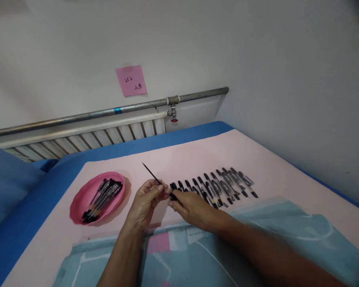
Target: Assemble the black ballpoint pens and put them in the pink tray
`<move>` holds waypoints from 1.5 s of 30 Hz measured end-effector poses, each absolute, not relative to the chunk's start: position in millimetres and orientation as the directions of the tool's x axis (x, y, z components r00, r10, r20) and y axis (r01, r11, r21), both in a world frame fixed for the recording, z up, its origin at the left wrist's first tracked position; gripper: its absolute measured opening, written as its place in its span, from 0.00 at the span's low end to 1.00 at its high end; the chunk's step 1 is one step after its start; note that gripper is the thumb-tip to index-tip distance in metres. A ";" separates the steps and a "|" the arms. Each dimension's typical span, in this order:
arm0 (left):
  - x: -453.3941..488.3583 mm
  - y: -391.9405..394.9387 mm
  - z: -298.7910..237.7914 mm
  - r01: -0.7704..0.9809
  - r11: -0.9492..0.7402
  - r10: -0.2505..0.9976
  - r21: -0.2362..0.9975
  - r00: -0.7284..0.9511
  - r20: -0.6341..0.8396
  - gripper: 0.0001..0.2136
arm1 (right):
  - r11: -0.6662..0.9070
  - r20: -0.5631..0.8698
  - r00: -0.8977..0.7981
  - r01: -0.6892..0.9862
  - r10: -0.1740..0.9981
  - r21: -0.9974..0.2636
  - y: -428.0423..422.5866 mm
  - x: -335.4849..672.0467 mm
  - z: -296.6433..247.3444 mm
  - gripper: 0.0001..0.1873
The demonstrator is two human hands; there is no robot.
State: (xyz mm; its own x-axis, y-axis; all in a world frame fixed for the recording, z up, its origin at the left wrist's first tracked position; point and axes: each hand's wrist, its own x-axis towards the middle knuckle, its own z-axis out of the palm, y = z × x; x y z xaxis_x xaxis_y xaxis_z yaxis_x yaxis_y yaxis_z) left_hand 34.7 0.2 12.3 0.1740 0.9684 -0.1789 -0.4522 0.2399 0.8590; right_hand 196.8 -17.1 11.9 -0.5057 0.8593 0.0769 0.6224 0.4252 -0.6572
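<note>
My left hand [148, 196] is closed in a pinch on a thin black pen refill [151, 172], whose pointed end sticks up and to the left. Close beside it, my right hand [190, 204] is closed on a black pen part [173, 196], a cap or barrel end; its exact kind is partly hidden by the fingers. The fingertips of both hands nearly meet. Behind and right of my right hand lie many black-capped clear pens [224, 185] in slanted rows. To the left, a pink plastic bowl [74, 207] holds a bundle of similar pens [103, 201].
A pale pink sheet [107, 169] covers the surface, over a blue cover [194, 131]. Blue-green patterned cloth [86, 259] lies nearest me. At the back are a white radiator [101, 135], a metal pipe [143, 105] and a pink note [131, 81] on the wall.
</note>
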 end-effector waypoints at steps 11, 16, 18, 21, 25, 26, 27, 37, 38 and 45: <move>36.9 0.8 8.6 -0.486 0.239 0.970 0.841 0.155 -0.186 0.11 | 0.437 0.073 -0.503 0.659 0.861 -0.613 -16.1 196.3 11.1 0.14; 36.9 0.2 7.5 -0.482 0.229 0.972 0.846 0.165 -0.169 0.10 | 0.434 0.053 -0.500 0.689 0.865 -0.581 -16.5 196.6 12.2 0.16; 36.9 0.0 7.4 -0.472 0.222 0.973 0.853 0.166 -0.162 0.10 | 0.433 0.050 -0.498 0.694 0.866 -0.575 -17.0 196.6 13.2 0.16; 37.2 0.0 7.3 -0.459 0.219 0.973 0.861 0.167 -0.158 0.10 | 0.422 0.043 -0.491 0.697 0.870 -0.579 -17.5 196.2 14.5 0.15; 37.4 -0.2 8.0 -0.442 0.212 0.974 0.872 0.165 -0.153 0.10 | 0.400 0.026 -0.487 0.685 0.873 -0.609 -17.0 195.8 15.0 0.15; 37.4 -0.4 8.3 -0.436 0.212 0.974 0.875 0.165 -0.154 0.10 | 0.397 0.024 -0.490 0.675 0.871 -0.622 -16.8 195.9 14.9 0.14; 37.4 -0.5 8.7 -0.432 0.211 0.975 0.877 0.162 -0.154 0.10 | 0.394 0.023 -0.494 0.662 0.869 -0.637 -16.5 196.1 14.7 0.14; 38.6 -0.1 7.2 -0.402 0.192 0.976 0.895 0.170 -0.132 0.08 | 0.378 0.039 -0.486 0.624 0.873 -0.684 -14.9 197.1 9.0 0.14; 39.3 -0.5 6.6 -0.389 0.185 0.977 0.902 0.173 -0.126 0.08 | 0.378 0.041 -0.485 0.623 0.874 -0.685 -14.8 197.1 8.7 0.14; 42.4 -5.3 9.2 -0.239 0.123 0.969 0.963 0.237 -0.065 0.09 | 0.384 0.086 -0.458 0.612 0.885 -0.692 -12.2 197.9 7.3 0.14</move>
